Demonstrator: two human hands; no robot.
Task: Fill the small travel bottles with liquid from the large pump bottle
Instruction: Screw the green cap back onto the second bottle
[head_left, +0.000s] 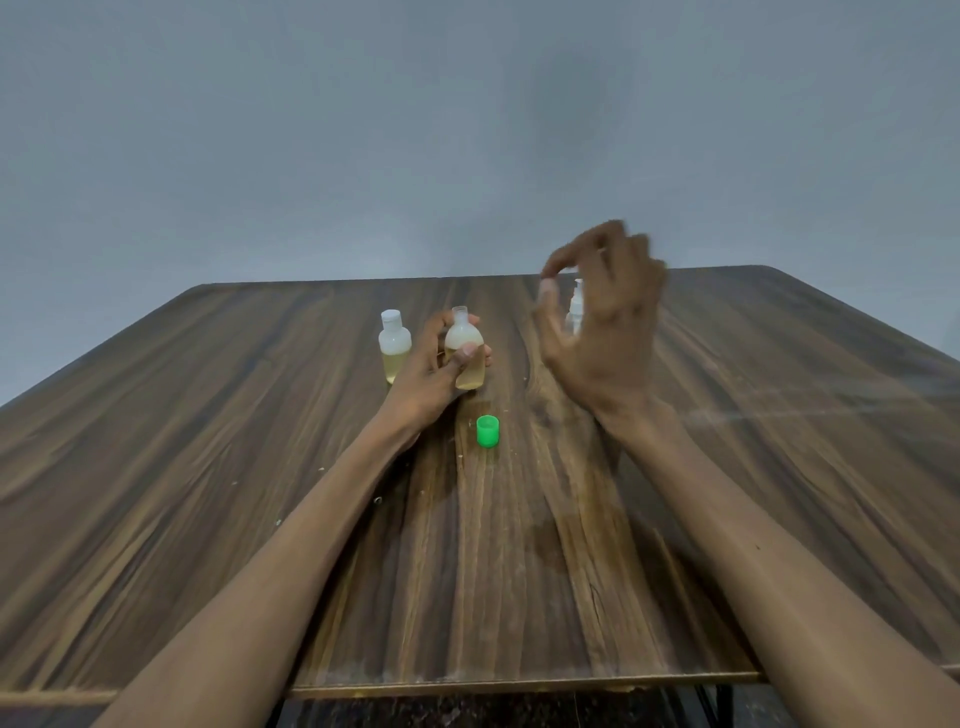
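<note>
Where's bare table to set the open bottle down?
Free: left of the capped bottle, and the near half between the forearms below the green cap. Crowded: centre, where the left hand holds the open bottle.

cap (488, 431): bright green | travel bottles (395, 345): translucent white, pale yellow liquid | table (208, 467): dark brown streaked woodgrain | wall (363, 130): plain grey-blue

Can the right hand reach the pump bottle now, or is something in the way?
Probably yes. The right hand is open in front of the pump bottle, with nothing visible between them. The hand is blurred, so contact is unclear.
</note>
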